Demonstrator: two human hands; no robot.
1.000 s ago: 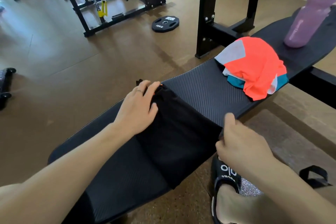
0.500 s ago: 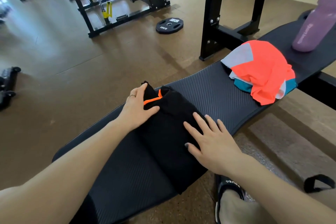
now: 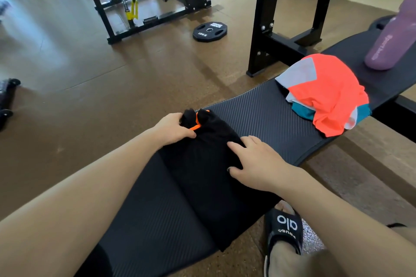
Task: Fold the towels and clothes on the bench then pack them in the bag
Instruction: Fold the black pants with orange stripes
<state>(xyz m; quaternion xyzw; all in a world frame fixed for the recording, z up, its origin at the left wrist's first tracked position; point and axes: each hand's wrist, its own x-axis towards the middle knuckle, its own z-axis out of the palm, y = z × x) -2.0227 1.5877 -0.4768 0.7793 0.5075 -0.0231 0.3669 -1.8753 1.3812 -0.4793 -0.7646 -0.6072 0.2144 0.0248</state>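
A black garment (image 3: 207,173) with an orange trim lies folded in a long strip across the black bench (image 3: 258,114). My left hand (image 3: 173,129) grips its far end, fingers curled round the bunched cloth by the orange trim. My right hand (image 3: 254,162) rests on the garment's right edge with fingers bent over the fold. Farther right on the bench sits an unfolded pile of orange, grey and teal clothing (image 3: 326,94). No bag is in view.
A purple water bottle (image 3: 391,38) stands on the bench at the far right. A black rack frame (image 3: 265,18) rises behind the bench. A 10 kg weight plate (image 3: 209,31) lies on the brown floor. My foot in a black slide sandal (image 3: 286,229) is below the bench.
My right hand let go of the garment's near edge, came down flat on it, and now curls over the right fold. My left hand went from flat to gripping the far end.
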